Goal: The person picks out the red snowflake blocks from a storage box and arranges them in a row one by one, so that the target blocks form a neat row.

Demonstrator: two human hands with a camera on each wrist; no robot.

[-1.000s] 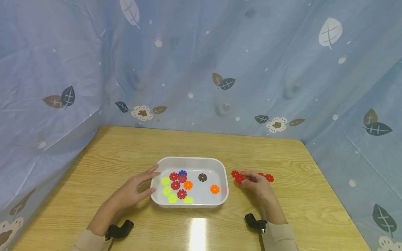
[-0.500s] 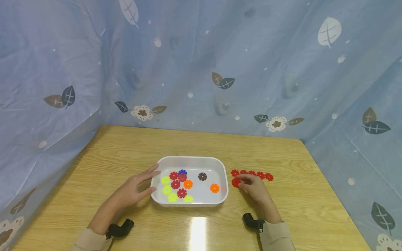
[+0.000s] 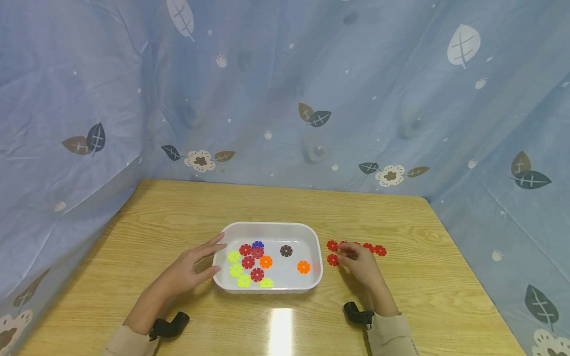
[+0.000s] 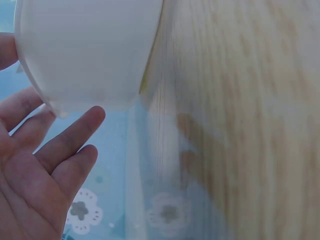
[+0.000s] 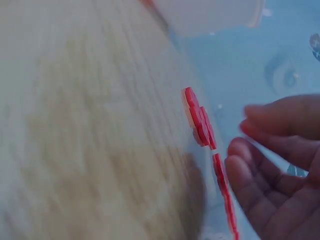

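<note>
My left hand (image 3: 189,269) rests with extended fingers against the left end of a white plastic box (image 3: 269,290). The left wrist view shows its fingers (image 4: 75,135) spread by the box wall (image 4: 90,55). Right of the box, red notched snowflake discs lie on the table: a row of several (image 3: 380,250) and one disc (image 3: 332,259) below the row's left end. My right hand (image 3: 362,264) hovers over that row, fingertips beside the lower disc and hiding part of the row. In the right wrist view its fingers are loosely bent and apart, close to the discs (image 5: 196,117).
Inside the box lie yellow-green discs (image 3: 236,270), red discs (image 3: 257,275), orange discs (image 3: 304,267), a brown disc (image 3: 286,251) and a blue disc (image 3: 257,244). A patterned blue curtain (image 3: 258,99) surrounds the wooden table (image 3: 200,202).
My right hand has lowered a red disc to the table below the row's left end and let go of it. The left hand has stayed at the box.
</note>
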